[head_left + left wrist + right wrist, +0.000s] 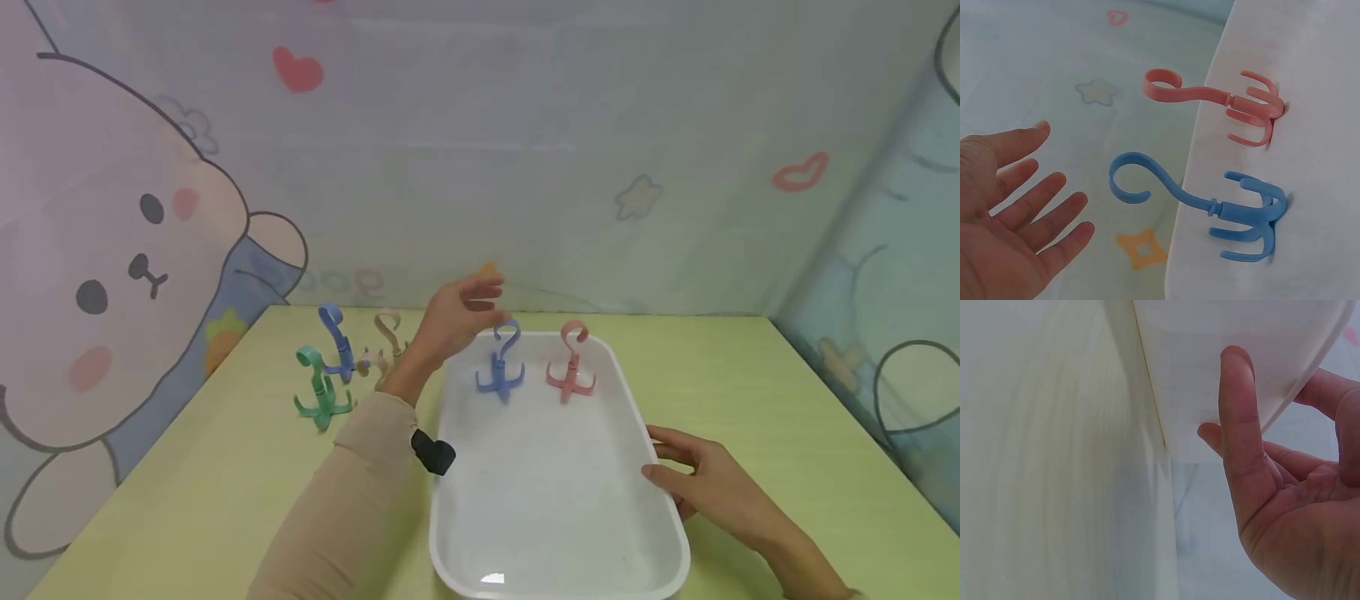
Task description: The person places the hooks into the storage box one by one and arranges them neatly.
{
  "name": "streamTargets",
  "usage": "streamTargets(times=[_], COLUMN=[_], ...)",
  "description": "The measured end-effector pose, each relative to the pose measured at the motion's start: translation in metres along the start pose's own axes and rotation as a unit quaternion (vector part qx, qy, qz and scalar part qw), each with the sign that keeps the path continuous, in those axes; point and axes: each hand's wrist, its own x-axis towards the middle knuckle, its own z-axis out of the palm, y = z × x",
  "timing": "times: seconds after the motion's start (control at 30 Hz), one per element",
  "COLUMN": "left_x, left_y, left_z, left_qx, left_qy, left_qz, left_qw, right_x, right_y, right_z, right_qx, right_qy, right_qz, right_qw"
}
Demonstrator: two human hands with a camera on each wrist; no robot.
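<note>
The blue hook (pixel 500 375), smooth and plastic-looking with a curled neck and four upturned prongs, stands upright inside the white tray (pixel 555 483), above the centre of the head view. Just right of it stands a like-shaped pink hook (pixel 572 371). The left hand (pixel 457 315), fingers spread and released, is near the blue hook's curl. The right hand (pixel 705 479) grips the tray's glossy rim at lower right. A green hook (pixel 322 398) stands on the yellow-green table (pixel 742 392), left of centre.
</note>
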Motion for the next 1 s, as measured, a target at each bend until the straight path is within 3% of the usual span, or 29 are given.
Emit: streamTargets(times=[0.2, 1.0], left_x=[-0.012, -0.067], left_y=[0.007, -0.009], left_z=[-0.013, -0.063], left_qx=[0.022, -0.016], left_qy=[0.005, 0.071], left_qz=[0.011, 0.001], left_qw=[0.9997, 0.9973], right_x=[0.0, 0.0], right_y=[0.001, -0.003], right_z=[-0.001, -0.001], right_qx=[-0.004, -0.004], right_qy=[0.007, 0.007], right_qz=[0.012, 0.016], right_qw=[1.0, 1.0])
